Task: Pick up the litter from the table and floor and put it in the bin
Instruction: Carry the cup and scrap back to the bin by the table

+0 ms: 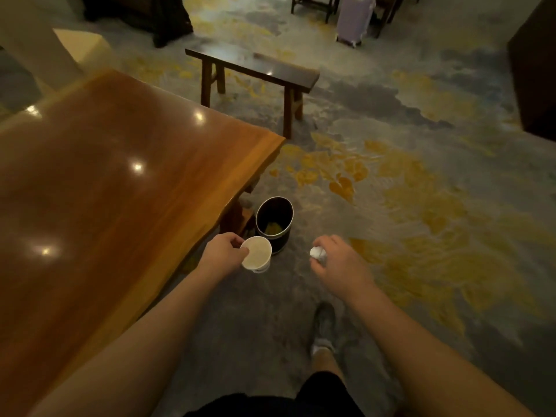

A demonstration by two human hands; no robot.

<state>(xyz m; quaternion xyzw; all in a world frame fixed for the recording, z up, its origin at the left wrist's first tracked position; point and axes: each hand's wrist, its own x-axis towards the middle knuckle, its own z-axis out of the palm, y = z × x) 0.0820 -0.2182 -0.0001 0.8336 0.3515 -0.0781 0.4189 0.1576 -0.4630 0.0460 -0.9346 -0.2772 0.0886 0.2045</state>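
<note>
The left hand (224, 251) has its grip pinching the rim of a white paper cup (256, 254), mouth facing the camera, held in the air just in front of the dark round bin (275, 222) that stands on the patterned floor (406, 182) beside the corner of the wooden table (120, 182). The right hand (338, 260) has its grip closed around a crumpled white paper ball (318, 253), held to the right of the bin and apart from it. Something yellowish lies inside the bin; its nature cannot be determined.

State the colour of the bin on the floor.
Black bin, with something yellowish inside; head view.
</note>
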